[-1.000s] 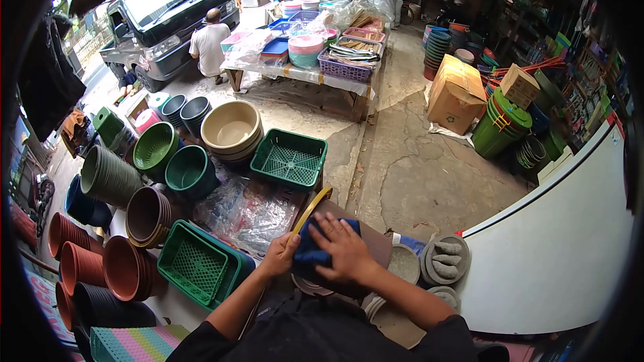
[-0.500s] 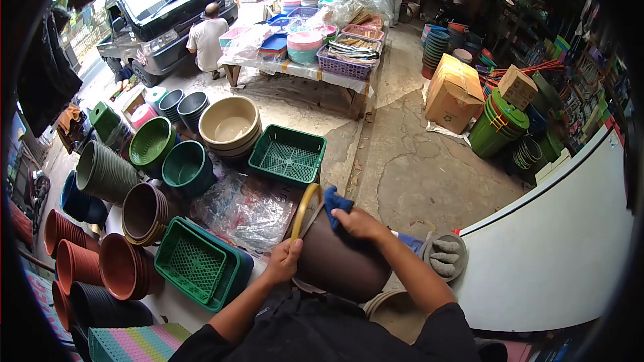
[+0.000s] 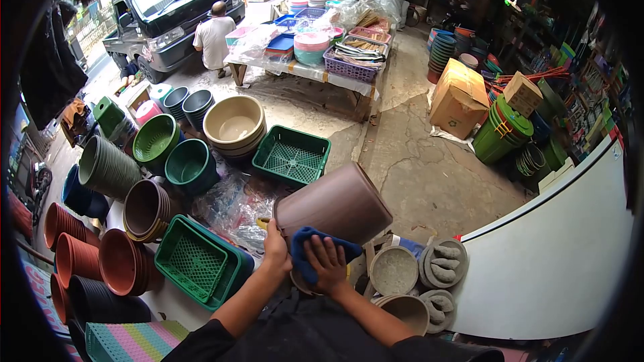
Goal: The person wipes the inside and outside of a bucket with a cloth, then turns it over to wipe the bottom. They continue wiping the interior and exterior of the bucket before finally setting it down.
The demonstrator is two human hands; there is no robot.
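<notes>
A brown plastic bucket point(image 3: 335, 202) lies tilted on its side in front of me, its base toward the upper right. My left hand point(image 3: 275, 247) grips its rim at the left, where a bit of yellow point(image 3: 262, 223) shows. My right hand point(image 3: 325, 265) is spread flat over a blue cloth point(image 3: 305, 248), which it presses against the side of the bucket near the rim. Just beyond the bucket is a green basket point(image 3: 292, 155), and clear plastic wrap point(image 3: 235, 209) lies to its left.
Stacked pots and tubs point(image 3: 144, 208) crowd the left. Stone mortars point(image 3: 394, 270) stand at the lower right beside a white panel point(image 3: 537, 248). Farther off are a goods table point(image 3: 295, 70), cartons point(image 3: 459, 100), a truck point(image 3: 168, 17) and a crouching person point(image 3: 215, 39).
The bucket has turned, its base swinging from the lower right to the upper right. My right hand has moved down with the cloth and opened flat. The mortars beside it have come into view.
</notes>
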